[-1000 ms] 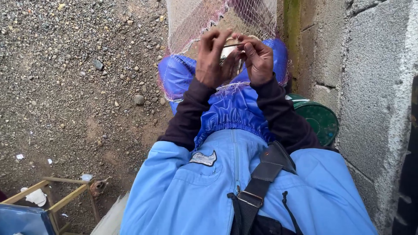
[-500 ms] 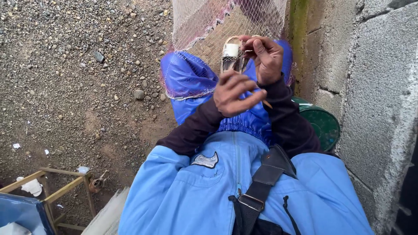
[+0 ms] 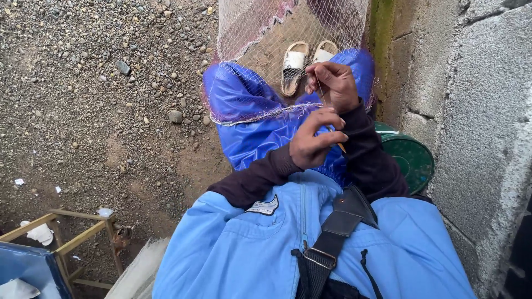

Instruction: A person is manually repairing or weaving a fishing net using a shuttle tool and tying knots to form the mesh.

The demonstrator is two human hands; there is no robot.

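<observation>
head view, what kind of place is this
Likely an outdoor yard beside a building, used for mending net. The ground is bare gravel and dirt, a rough block wall stands to one side, and a fishing net drapes over the person's knees.

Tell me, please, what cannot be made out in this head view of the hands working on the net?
- Thin stick: mostly hidden inside the left hand; only its tip shows.
- Thread at the right hand: too thin to follow.
- Green lid: partly covered by the right sleeve.
- Sandals: veiled by the net.
</observation>
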